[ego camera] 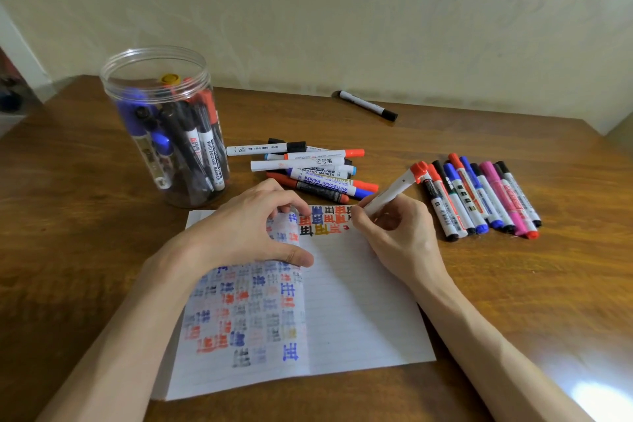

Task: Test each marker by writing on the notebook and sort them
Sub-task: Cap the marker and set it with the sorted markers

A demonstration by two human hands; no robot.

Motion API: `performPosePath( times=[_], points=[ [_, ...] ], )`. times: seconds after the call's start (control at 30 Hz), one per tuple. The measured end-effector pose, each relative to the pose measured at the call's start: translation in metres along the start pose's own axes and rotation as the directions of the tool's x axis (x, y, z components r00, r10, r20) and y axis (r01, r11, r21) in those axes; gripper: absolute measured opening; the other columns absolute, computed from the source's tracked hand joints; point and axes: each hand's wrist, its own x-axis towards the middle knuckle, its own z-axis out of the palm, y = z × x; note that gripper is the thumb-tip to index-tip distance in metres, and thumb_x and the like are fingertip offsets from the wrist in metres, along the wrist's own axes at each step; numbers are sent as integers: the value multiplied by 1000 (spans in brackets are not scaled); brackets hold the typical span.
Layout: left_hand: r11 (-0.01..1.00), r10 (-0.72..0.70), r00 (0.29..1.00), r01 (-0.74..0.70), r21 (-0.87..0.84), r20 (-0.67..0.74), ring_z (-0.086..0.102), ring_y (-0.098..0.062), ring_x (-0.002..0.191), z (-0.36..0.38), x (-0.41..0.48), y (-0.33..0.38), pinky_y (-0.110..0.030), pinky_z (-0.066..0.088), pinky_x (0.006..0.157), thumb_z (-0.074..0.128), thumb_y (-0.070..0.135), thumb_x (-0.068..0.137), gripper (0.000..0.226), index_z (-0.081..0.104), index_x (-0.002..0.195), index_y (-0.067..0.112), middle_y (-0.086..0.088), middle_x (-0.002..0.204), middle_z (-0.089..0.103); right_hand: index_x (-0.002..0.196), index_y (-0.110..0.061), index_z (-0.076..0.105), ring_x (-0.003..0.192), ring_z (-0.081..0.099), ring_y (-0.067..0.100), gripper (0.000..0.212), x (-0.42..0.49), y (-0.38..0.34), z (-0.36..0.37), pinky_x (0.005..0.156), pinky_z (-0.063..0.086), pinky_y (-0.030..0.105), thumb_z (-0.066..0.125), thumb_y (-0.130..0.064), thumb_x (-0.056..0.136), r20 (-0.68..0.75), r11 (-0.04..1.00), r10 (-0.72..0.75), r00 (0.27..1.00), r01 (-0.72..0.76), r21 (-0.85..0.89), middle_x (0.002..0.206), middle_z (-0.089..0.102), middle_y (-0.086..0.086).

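An open lined notebook (359,312) lies in front of me, its left page full of coloured test marks and more marks along the top of the right page. My left hand (246,229) rests on the left page near the fold, fingers curled on the paper. My right hand (394,236) grips a white marker (390,193) with a red cap on its back end, tip down at the top of the right page beside a small red mark. A loose pile of markers (308,169) lies beyond the notebook. A neat row of markers (486,199) lies to the right.
A clear plastic jar (164,127) holding several markers stands at the back left of the wooden table (85,216). A single black-capped marker (368,105) lies near the wall at the back. The table's far right corner shows at the wall.
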Motion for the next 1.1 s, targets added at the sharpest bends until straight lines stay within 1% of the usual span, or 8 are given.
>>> performPosePath(
  times=[0.07,0.13,0.3,0.43,0.57,0.63,0.8,1.1],
  points=[
    [1000,-4,1000,4,2,8,47,6,108,0,0,0,-17,41,78,82,73,60,71,55,123,55,28,120,42,83,-21,75,73,74,16,9,1,1,-1,69,62,45,80,-25,89,-18,1000,7,1000,-7,2,77,76,-4],
    [1000,-5,1000,5,6,10,48,5,108,0,1,0,-18,42,79,82,73,60,71,55,123,54,28,120,42,82,-20,75,74,74,18,9,1,2,-1,70,62,49,80,-24,90,-21,1000,9,1000,-8,25,77,76,-3],
    [1000,-3,1000,3,12,5,47,6,108,0,0,0,-20,43,81,82,74,60,73,54,125,55,28,120,42,84,-17,77,74,76,12,8,-1,-2,-2,68,62,34,81,-20,91,13,997,11,1000,-12,80,78,78,-5],
    [1000,-6,1000,6,0,12,47,5,108,-1,0,1,-22,45,84,82,73,61,70,56,123,54,28,120,42,84,-20,77,72,75,16,8,-1,0,0,67,62,38,81,-23,90,45,999,-4,999,2,48,77,77,-6],
    [1000,-12,1000,12,-2,21,47,5,109,-1,0,1,-24,47,87,80,75,59,71,56,122,54,29,119,41,81,-19,73,65,69,12,11,-1,1,-1,60,56,33,80,-22,89,-10,1000,-11,1000,11,-9,72,73,-5],
    [1000,-16,1000,16,2,25,47,6,109,-1,1,2,-25,46,87,80,75,59,71,56,123,54,30,120,41,80,-18,73,65,68,15,12,0,0,-2,59,56,36,80,-20,90,-22,1000,-7,1000,8,6,72,73,-3],
    [1000,-10,1000,10,7,22,47,6,109,-2,1,1,-28,48,90,79,77,58,74,56,124,54,29,120,41,80,-18,76,73,75,17,12,0,-2,-3,71,62,46,80,-21,90,-26,997,33,999,-31,70,77,77,-4],
    [1000,-24,999,23,10,26,47,6,109,-1,1,2,-26,48,88,81,75,60,73,55,124,55,29,121,41,86,-21,79,77,76,8,11,-1,-7,-2,74,63,38,81,-31,91,17,997,47,999,-48,62,80,78,-12]
  ],
)
